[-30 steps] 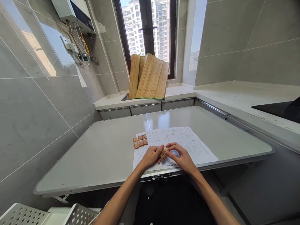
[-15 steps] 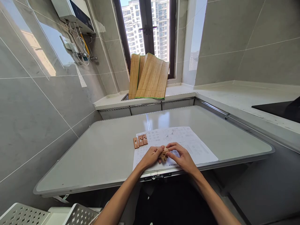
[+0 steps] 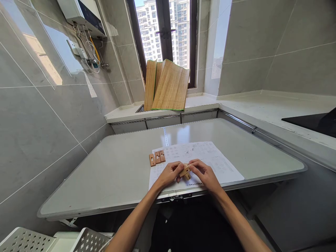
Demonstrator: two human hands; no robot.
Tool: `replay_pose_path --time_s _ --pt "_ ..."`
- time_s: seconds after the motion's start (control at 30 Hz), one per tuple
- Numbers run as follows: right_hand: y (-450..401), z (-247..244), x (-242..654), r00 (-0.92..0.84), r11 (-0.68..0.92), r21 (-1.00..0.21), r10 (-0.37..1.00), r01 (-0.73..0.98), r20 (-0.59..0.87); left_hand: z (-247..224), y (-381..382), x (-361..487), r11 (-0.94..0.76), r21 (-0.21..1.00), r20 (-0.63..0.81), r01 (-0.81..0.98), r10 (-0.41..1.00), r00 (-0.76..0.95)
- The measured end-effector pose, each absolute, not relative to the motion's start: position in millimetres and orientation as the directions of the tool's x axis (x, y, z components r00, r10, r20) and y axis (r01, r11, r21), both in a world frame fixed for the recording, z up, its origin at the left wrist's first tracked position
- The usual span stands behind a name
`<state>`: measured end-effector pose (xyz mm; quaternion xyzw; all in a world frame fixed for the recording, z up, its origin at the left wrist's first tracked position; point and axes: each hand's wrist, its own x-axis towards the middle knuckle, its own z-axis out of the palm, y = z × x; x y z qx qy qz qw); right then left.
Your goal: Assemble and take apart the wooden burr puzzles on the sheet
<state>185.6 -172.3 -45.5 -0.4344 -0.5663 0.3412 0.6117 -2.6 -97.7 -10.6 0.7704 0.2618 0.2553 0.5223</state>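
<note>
Between my two hands are small wooden puzzle pieces (image 3: 186, 171), crossing one another, with a dark numeral on the lower one. My left hand (image 3: 171, 172) closes its thumb and fingers round their left end. From the right, my right hand (image 3: 203, 172) pinches the other end with thumb and forefinger. My fingers hide part of the pieces. Beneath my hands lies a printed paper sheet (image 3: 223, 168) with small diagrams. Three flat, notched wooden pieces (image 3: 157, 157) rest side by side at the sheet's left edge, apart from my hands.
The sheet lies on a pale folding table (image 3: 110, 168) with a metal rim. Behind it, a folded bamboo mat (image 3: 170, 85) leans by the window on a white ledge (image 3: 202, 100). White perforated baskets (image 3: 28, 239) stand below the table at lower left.
The held wooden pieces have turned between my fingers, and more of the upper one shows. My right hand has shifted slightly to the right. The three pieces at the left stay put.
</note>
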Motion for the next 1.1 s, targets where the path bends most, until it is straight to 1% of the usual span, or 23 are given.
replay_pose_path --time_s 0.23,0.57,0.67,0.83,1.1 --pt "-172.3 -45.3 185.0 0.128 0.377 -0.922 0.914 0.085 0.385 -7.5 -94.3 -3.5 -0.319 0.945 0.163 0.069 0.643 0.748" --pt "-173.6 -44.7 183.7 0.079 0.442 -0.887 0.888 0.131 0.454 -10.2 -93.9 -2.5 -0.368 0.920 0.187 0.139 0.721 0.668" --pt "-175.3 -43.0 181.7 0.079 0.463 -0.877 0.877 0.128 0.474 -8.7 -95.3 -1.1 -0.377 0.914 0.187 0.151 0.721 0.667" --pt "-177.4 -40.8 180.4 0.080 0.462 -0.879 0.878 0.120 0.473 -9.8 -95.2 -0.4 -0.325 0.937 0.167 0.127 0.739 0.653" --pt "-179.7 -39.7 176.6 0.095 0.498 -0.837 0.844 0.227 0.527 -11.8 -93.2 -0.1 -0.306 0.946 0.172 0.104 0.748 0.641"
